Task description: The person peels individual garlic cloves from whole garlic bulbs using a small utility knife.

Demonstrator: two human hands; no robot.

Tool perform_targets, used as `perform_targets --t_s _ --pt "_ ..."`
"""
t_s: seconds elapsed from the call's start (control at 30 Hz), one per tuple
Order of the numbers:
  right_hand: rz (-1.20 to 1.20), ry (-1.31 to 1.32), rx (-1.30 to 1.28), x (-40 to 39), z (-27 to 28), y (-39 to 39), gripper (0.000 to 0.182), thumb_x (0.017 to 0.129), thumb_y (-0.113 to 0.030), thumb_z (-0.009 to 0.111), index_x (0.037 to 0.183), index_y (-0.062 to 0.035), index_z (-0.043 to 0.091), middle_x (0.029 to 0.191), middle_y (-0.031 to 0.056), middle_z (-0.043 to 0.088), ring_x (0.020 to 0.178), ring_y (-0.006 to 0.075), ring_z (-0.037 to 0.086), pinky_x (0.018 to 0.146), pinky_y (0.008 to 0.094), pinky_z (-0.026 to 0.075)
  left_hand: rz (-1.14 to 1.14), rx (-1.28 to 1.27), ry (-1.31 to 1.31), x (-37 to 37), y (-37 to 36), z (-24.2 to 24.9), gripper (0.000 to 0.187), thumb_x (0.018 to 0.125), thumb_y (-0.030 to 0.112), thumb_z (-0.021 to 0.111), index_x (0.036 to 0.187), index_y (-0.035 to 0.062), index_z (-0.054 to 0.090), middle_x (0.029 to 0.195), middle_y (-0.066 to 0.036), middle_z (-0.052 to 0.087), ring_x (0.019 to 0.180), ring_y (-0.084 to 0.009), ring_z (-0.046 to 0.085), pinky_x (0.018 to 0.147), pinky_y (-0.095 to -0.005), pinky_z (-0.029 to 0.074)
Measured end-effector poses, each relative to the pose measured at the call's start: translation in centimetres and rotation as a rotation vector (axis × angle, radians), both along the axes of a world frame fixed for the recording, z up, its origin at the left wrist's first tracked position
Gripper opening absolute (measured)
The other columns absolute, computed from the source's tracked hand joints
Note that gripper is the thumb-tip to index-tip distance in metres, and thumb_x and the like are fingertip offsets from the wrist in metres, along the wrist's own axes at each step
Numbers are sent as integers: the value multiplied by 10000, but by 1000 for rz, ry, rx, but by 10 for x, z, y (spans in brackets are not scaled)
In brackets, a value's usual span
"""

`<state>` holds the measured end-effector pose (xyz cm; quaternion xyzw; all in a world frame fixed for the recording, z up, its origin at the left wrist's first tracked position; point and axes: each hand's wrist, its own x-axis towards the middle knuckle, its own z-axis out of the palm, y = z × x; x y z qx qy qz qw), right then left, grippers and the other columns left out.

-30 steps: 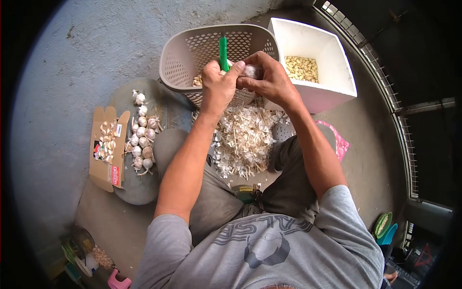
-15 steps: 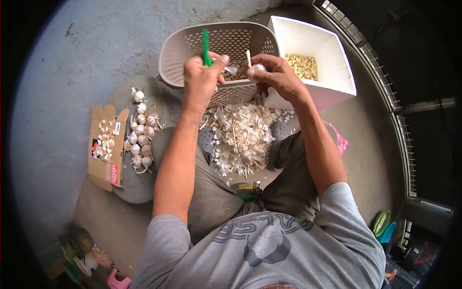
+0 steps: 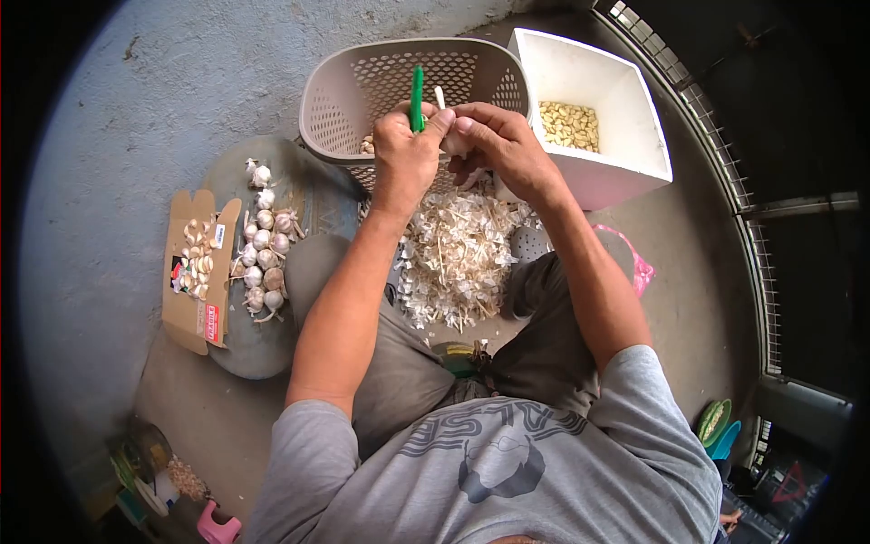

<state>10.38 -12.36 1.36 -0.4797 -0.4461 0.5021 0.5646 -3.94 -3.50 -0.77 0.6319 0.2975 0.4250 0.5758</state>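
My left hand [image 3: 408, 154] is closed around a green-handled tool [image 3: 417, 98], its handle pointing up. My right hand [image 3: 507, 150] holds a garlic bulb [image 3: 456, 142] whose pale stem sticks up; the fingers of both hands meet at it. Both hands are over the front rim of a grey perforated basket [image 3: 337, 100], with some cloves partly visible inside. Below them lies a heap of garlic skins and stems [image 3: 458, 258].
A white foam box [image 3: 625, 109] with peeled cloves [image 3: 569, 125] stands right of the basket. On the left, whole garlic bulbs [image 3: 265, 240] and a cardboard box [image 3: 186, 313] with cloves rest on a round grey surface [image 3: 249, 358]. A pink bag [image 3: 642, 272] lies at right.
My left hand has moved right and slightly down with the green tool, up to the bulb. My right hand has shifted a little left with the bulb, so both hands now meet.
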Motion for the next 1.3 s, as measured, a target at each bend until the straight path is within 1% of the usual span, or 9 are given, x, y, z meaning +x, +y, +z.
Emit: perform_targets --t_s 0.17,0.33,0.4,0.53,0.6,0.7,0.8,1.0,1.3 --pt "-53 -9 -26 -7 7 1 272 1049 -174 536 1152 58 635 843 95 662 638 165 666 525 309 581 62 -170 -205 7 -9 1 134 963 95 692 884 3 637 748 -47 667 588 -67 567 519 -225 448" --pt "181 -393 -162 -18 -7 -15 230 996 -139 537 1087 46 639 791 86 659 561 138 623 482 288 520 297 -450 -465 -17 50 20 168 976 123 664 868 12 600 671 -15 558 462 -64 452 394 -227 377" --pt "128 -285 -171 -18 -7 -15 242 1017 -164 546 1121 37 631 818 100 670 573 134 630 478 286 517 215 -413 -377 -27 47 20 182 958 151 696 843 23 636 650 -17 568 465 -59 445 402 -220 367" --pt "-162 -42 -81 9 -9 0 356 1077 -310 514 1241 -1 580 840 89 641 589 140 621 485 269 527 -12 -35 202 -15 9 11 207 918 232 759 836 45 725 679 -16 657 495 -62 509 449 -221 394" --pt "-161 12 -29 14 -5 0 384 1089 -350 477 1271 -27 577 850 72 628 595 131 601 475 264 503 -121 -164 97 -4 -10 18 217 924 232 761 915 17 737 693 4 649 508 -45 509 447 -207 377" --pt "-189 -297 -11 6 0 0 380 1089 -365 467 1238 -30 568 746 40 603 498 85 499 411 245 390 -139 -215 18 3 -17 15 179 924 183 753 926 5 736 703 9 638 551 -58 543 474 -211 397" --pt "-153 -374 31 -3 -6 1 419 1075 -349 495 1241 32 539 707 23 562 503 75 487 403 264 379 -71 -171 -140 6 -13 -4 140 931 133 728 882 2 717 724 -12 650 583 -73 568 508 -217 428" --pt "-141 -259 -87 -22 14 0 402 1041 -273 505 1199 96 512 691 23 558 593 78 497 516 267 423 1 -384 -242 8 -4 -6 151 944 64 679 809 -3 680 746 -43 674 614 -99 597 582 -250 468" --pt "-183 -429 -22 -25 9 1 392 994 -225 509 1210 102 505 741 66 611 674 117 563 629 291 490 -25 -560 -309 7 -5 -11 126 937 42 678 816 6 668 757 -60 668 607 -119 614 543 -252 480"
